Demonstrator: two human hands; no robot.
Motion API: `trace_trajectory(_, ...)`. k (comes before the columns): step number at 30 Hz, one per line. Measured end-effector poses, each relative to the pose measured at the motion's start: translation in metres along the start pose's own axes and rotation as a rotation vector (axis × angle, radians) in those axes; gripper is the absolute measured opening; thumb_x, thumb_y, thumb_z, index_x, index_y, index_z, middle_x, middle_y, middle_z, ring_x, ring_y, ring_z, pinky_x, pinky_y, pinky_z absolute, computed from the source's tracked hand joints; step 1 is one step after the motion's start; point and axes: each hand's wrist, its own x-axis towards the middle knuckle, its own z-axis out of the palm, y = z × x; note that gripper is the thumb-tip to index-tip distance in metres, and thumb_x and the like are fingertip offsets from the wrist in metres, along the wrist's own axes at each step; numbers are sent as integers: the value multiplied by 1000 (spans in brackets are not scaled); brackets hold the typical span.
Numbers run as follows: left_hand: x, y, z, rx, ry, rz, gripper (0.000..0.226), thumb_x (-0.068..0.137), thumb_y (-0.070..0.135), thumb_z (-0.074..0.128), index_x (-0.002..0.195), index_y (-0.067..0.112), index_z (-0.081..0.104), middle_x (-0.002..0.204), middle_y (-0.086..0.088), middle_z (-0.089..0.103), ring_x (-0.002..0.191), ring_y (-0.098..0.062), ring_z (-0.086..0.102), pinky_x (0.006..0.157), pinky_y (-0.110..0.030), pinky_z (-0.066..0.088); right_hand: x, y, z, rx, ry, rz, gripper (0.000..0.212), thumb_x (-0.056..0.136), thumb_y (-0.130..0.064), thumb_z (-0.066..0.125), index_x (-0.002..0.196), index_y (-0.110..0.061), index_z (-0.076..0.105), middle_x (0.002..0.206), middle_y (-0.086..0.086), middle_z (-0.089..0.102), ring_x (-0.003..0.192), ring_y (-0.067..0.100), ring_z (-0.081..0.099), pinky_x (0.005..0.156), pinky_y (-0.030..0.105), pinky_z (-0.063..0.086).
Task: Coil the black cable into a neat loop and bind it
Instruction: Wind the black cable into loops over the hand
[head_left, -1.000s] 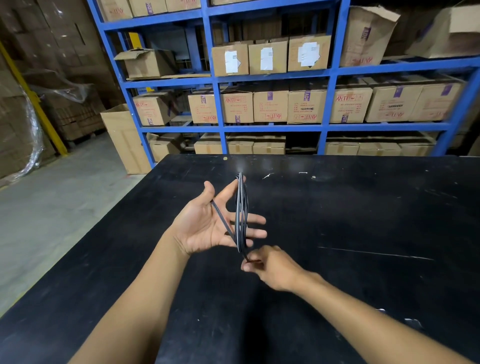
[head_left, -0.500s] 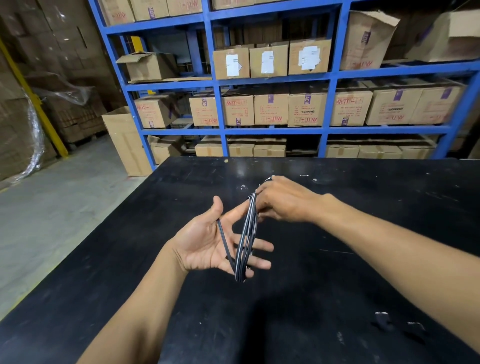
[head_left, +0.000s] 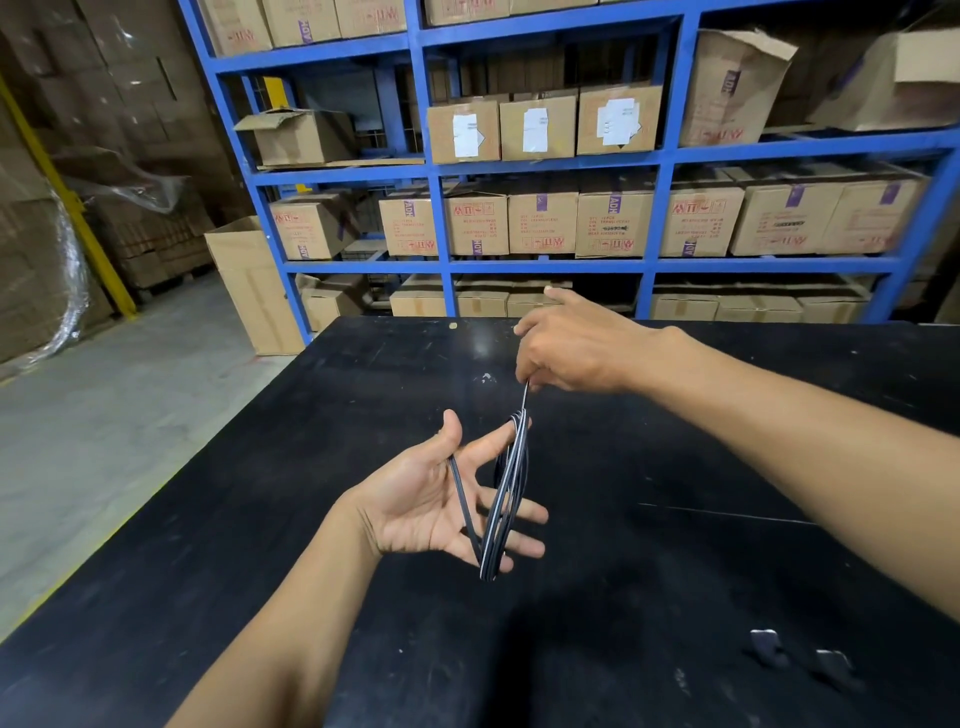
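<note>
Now right hand (head_left: 571, 348) pinches black cable (head_left: 506, 499); left hand (head_left: 431, 499) splayed.

Readable markings, all on cardboard boxes on the blue shelves (head_left: 550, 266) beyond the far edge of the surface:

- Purple tape strip (head_left: 409, 209), middle shelf: letters "ADH", running vertically. Same letters on the purple strip (head_left: 616, 201) further right, and on the strip (head_left: 689, 249) low on the next box.
- Box (head_left: 615, 223), middle shelf: red printed lines and handling symbols, appearing upside down; too blurred to read.
- Boxes (head_left: 540, 130), upper shelf: white paper labels with faint print, not legible.
- Remaining boxes: red print and symbols, blurred, unreadable.

No numbers or brand names can be made out with certainty.
</note>
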Motion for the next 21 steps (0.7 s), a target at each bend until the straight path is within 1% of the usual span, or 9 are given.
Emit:
trace_trajectory(4, 3, -1, -2, -11, 98, 16, 68, 83, 74, 31, 146, 48, 35, 148, -38, 34, 132, -62, 32, 99, -64, 41, 0, -6, -6, -129, 32, 12, 15, 90, -18, 63, 96, -26, 74, 96, -3, 73, 113, 24, 59, 112, 58, 22)
trace_trajectory(6, 5, -1, -3, -6, 135, 27, 69, 82, 75, 31, 146, 48, 33, 148, -38, 33, 131, -63, 34, 100, -64, 40, -3, -14, -12, -205, 39, 24, 16, 88, -11, 61, 95, -21, 71, 92, 0, 72, 103, 26, 61, 110, 59, 27)
trace_trajectory(8, 6, 1, -3, -15, 155, 46, 69, 83, 75, 31, 146, 49, 33, 149, -40, 27, 130, -63, 35, 99, -65, 40, -7, -24, -18, -247, 44, 44, 11, 88, -6, 59, 87, -16, 63, 88, 3, 70, 96, 29, 63, 106, 59, 33)
trace_trajectory(10, 8, 2, -3, -29, 170, 69, 65, 83, 75, 31, 141, 49, 42, 149, -41, 25, 130, -63, 35, 98, -66, 41, -12, -33, -22, -261, 49, 67, 19, 87, -4, 60, 80, -19, 50, 87, 5, 69, 92, 31, 65, 101, 55, 38)
trace_trajectory(12, 8, 4, -2, -41, 171, 81, 61, 84, 76, 30, 135, 49, 50, 149, -41, 24, 130, -63, 33, 97, -66, 41, -15, -40, -24, -257, 68, 84, 23, 87, -5, 62, 80, -20, 45, 87, 5, 68, 91, 32, 66, 97, 52, 41)
trace_trajectory(15, 7, 3, -2, -50, 156, 77, 64, 84, 75, 29, 139, 48, 46, 150, -41, 24, 131, -64, 32, 99, -68, 38, -16, -43, -22, -238, 107, 111, 24, 87, -4, 60, 78, -20, 45, 85, 5, 67, 90, 31, 66, 93, 48, 42)
trace_trajectory(18, 5, 1, -2, -37, 140, 54, 66, 83, 75, 31, 143, 47, 40, 148, -40, 30, 129, -62, 37, 100, -68, 36, -14, -34, -19, -212, 106, 150, 22, 87, -3, 57, 78, -19, 46, 83, 4, 67, 87, 32, 66, 87, 45, 40)
trace_trajectory(21, 5, 0, 1, -9, 130, 26, 69, 82, 74, 33, 145, 47, 37, 148, -37, 34, 132, -62, 33, 100, -67, 37, -12, -25, -13, -143, 102, 176, 15, 87, -6, 58, 82, -20, 56, 84, 3, 69, 84, 31, 65, 77, 41, 36)
